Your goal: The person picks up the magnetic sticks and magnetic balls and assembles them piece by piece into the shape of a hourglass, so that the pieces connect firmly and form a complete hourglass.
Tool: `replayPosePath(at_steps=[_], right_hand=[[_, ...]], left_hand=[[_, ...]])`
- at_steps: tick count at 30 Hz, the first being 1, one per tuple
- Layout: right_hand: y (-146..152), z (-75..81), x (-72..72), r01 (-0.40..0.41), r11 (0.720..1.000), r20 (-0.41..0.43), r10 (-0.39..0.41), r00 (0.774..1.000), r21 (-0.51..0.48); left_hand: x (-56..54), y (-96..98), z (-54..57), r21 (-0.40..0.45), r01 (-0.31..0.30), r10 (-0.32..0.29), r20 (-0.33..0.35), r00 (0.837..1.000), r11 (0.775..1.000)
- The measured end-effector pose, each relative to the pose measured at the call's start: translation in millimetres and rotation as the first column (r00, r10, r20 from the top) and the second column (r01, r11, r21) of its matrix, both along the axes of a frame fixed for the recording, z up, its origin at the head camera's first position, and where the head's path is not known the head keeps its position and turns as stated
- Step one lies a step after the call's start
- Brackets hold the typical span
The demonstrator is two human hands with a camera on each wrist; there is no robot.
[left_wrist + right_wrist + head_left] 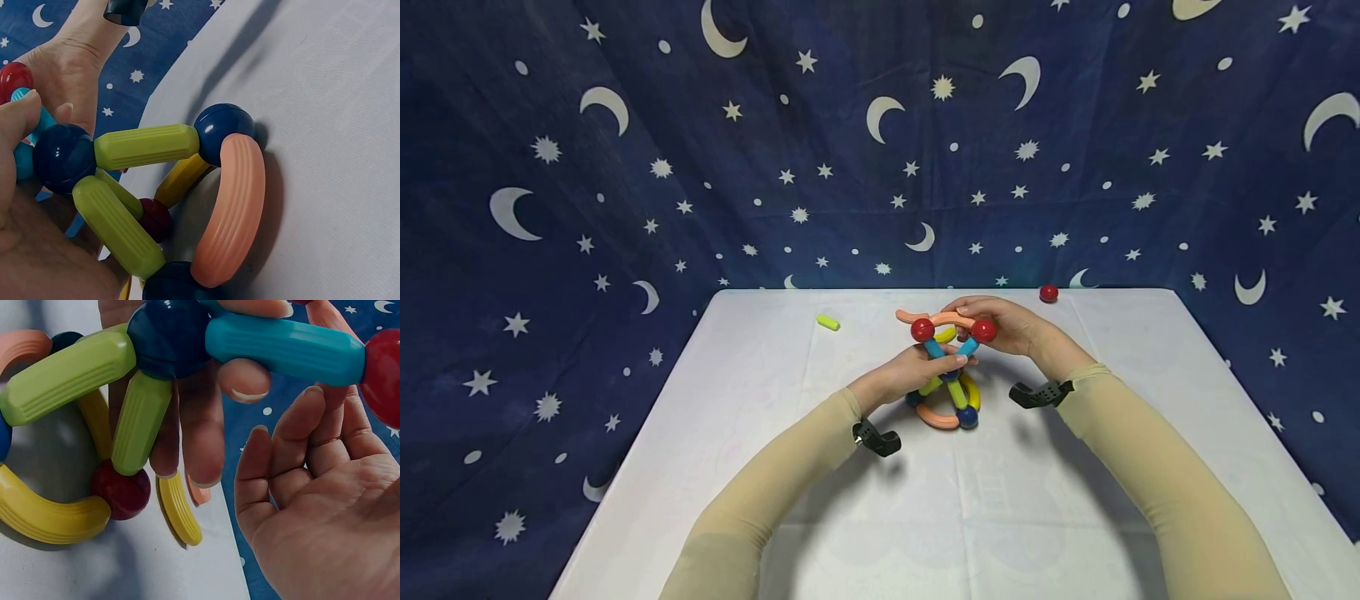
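starry cloth (850, 229) backs the counter (880, 533), where i see the model (957, 394) upright, left hand (901, 375) fingers gripping its waist, seemingly to steady it while right hand (1009, 327) fingers pinch its top.

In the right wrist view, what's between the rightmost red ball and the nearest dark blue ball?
A light blue rod fills that stretch, in the right wrist view.

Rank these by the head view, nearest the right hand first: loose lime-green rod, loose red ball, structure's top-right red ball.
1. Top-right red ball on the stick-and-ball structure: right by the right hand.
2. Loose red ball: beyond the hand, rightward, near the white tabletop's far edge.
3. Loose lime-green rod: well to the left, past the structure.
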State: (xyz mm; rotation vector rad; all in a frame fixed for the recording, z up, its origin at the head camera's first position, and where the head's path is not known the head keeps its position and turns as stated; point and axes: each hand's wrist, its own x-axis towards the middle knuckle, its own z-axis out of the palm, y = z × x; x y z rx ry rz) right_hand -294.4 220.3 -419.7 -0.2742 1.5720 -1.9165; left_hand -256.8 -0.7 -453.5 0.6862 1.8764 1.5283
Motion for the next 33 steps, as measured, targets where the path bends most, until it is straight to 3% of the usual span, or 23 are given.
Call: replayPosePath(at_steps=[17, 23, 28, 31, 33], right_hand=[[-4, -1.3, -1.6, 0.006, 0.999, 0.004, -0.006, 1.000, 0.033], [-5, 0.2, -0.1, 0.001, 1.000, 0.012, -0.001, 1.000, 0.031], [-5, -0.2, -0.8, -0.002, 0.999, 0.018, 0.002, 1.000, 0.033], [-5, -0.6, -1.6, 0.015, 0.999, 0.022, -0.015, 1.000, 0.043], [-4, -0.7, -2.1, 0.031, 0.998, 0.025, -0.032, 0.999, 0.048]], left_hand=[[0.1, -2.7, -0.5, 0.016, 0.003, -0.003, 0.013, 1.000, 1.000], [0.6, -4.0, -2.4, -0.030, -0.020, 0.020, 0.009, 1.000, 0.999], [7.5, -15.7, -4.1, -0.083, -0.081, 0.082, 0.004, 0.997, 0.993], [13.9, -27.3, -4.7, -0.125, -0.182, 0.181, -0.014, 0.983, 0.975], [17.7, -35.8, -7.5, -0.150, -0.278, 0.274, -0.046, 0.961, 0.949]])
